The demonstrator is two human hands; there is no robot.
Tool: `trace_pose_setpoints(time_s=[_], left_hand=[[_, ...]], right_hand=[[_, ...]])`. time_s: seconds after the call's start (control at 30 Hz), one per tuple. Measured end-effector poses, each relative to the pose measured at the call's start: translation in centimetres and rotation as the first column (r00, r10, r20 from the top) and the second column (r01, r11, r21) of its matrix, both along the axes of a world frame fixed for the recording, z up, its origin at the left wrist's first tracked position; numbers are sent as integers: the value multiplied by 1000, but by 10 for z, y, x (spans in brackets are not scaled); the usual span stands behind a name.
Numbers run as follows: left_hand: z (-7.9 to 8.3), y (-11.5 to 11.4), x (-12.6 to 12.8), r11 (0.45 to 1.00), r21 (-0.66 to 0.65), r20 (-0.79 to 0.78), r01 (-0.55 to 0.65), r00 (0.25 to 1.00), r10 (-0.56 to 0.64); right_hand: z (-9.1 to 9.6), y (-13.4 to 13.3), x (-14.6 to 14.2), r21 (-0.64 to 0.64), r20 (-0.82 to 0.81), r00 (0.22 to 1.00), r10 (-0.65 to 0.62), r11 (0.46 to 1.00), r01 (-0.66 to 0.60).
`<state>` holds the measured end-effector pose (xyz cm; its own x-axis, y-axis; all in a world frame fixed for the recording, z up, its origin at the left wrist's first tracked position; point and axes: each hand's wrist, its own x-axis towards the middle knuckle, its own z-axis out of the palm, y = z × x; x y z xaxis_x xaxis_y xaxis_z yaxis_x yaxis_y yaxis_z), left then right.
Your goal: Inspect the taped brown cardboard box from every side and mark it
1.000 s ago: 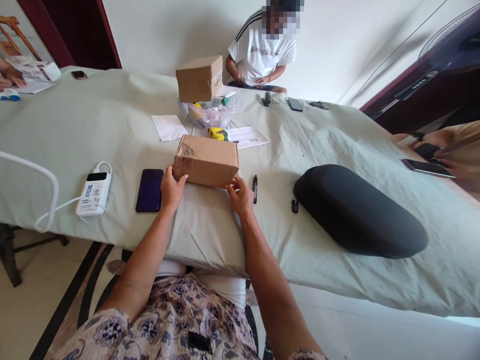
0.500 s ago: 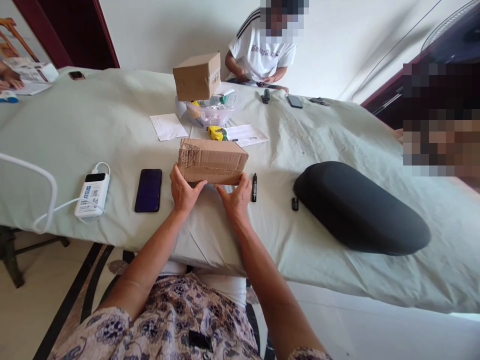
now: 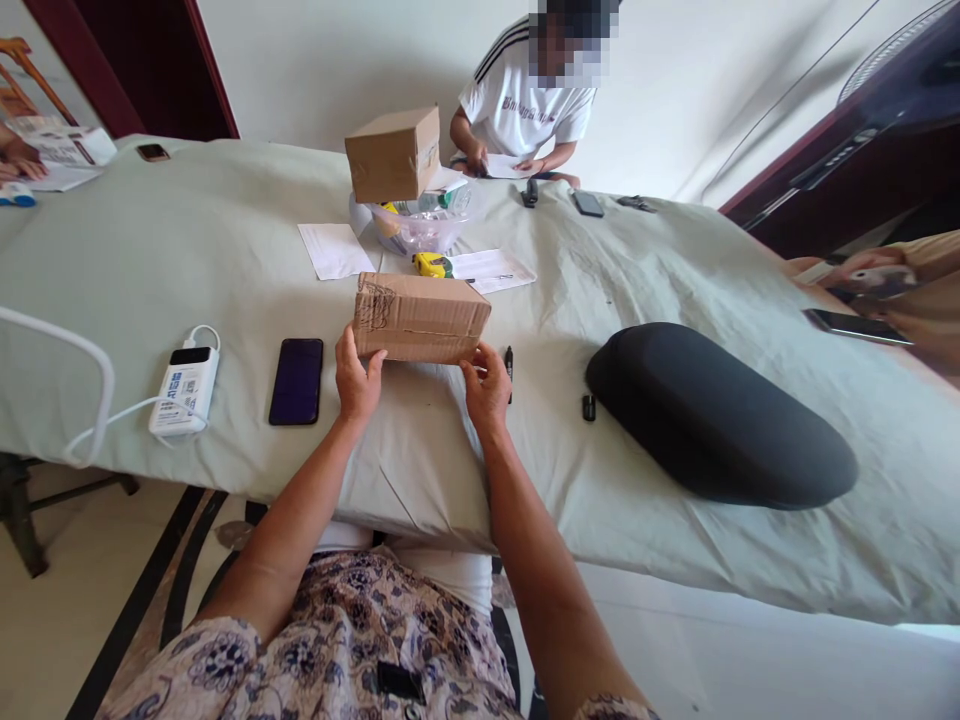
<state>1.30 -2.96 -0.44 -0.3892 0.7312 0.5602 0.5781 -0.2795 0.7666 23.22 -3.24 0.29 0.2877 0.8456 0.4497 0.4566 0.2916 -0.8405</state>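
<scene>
A brown cardboard box lies lengthwise on the pale green cloth of the table in front of me. My left hand grips its near left corner, thumb up along the side. My right hand holds the near right corner with fingers curled under the edge. A black marker pen lies just right of my right hand. A dark phone lies face up left of my left hand.
A white power bank with cable sits at left. A black padded case and small cap lie at right. Farther back are a second box on a clear bowl, a yellow tape measure, papers, and a seated person.
The box was lifted and tipped, then set back a little farther from me. Both hands slid in under its middle and have moved back out to its near corners.
</scene>
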Motion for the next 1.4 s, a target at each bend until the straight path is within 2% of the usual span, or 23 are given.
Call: trace_pose_setpoints(time_s=[0.17, 0.33, 0.47, 0.67, 0.83, 0.97, 1.17, 1.27, 1.4], left_hand=[[6, -1, -6, 999, -34, 55, -15, 998, 17], [16, -7, -5, 998, -62, 87, -4, 996, 10], [20, -10, -2, 996, -73, 92, 46, 995, -39], [20, -5, -4, 990, -41, -88, 133, 987, -137], [17, 1, -6, 977, -16, -99, 212, 972, -213], [15, 3, -5, 965, -12, -90, 263, 960, -263], [12, 3, -2, 968, -40, -58, 247, 967, -249], [10, 3, -1, 968, -39, -67, 249, 966, -251], [8, 3, -1, 961, -21, -83, 275, 958, -276]], right_hand=[[4, 0, 3, -51, -44, 999, -26, 998, 24], [4, 1, 5, -149, 16, 993, -116, 982, 118], [9, -1, 5, -207, 48, 991, -123, 970, 130], [17, -4, 6, -249, 26, 990, -138, 958, 140], [15, -3, 8, -305, 41, 993, -113, 945, 121], [11, 0, 11, -306, 47, 992, -116, 944, 125], [7, 2, 15, -313, 92, 989, -118, 939, 141], [7, 4, 21, -305, 156, 976, -151, 932, 193], [6, 4, 34, -195, 229, 938, -261, 932, 307]])
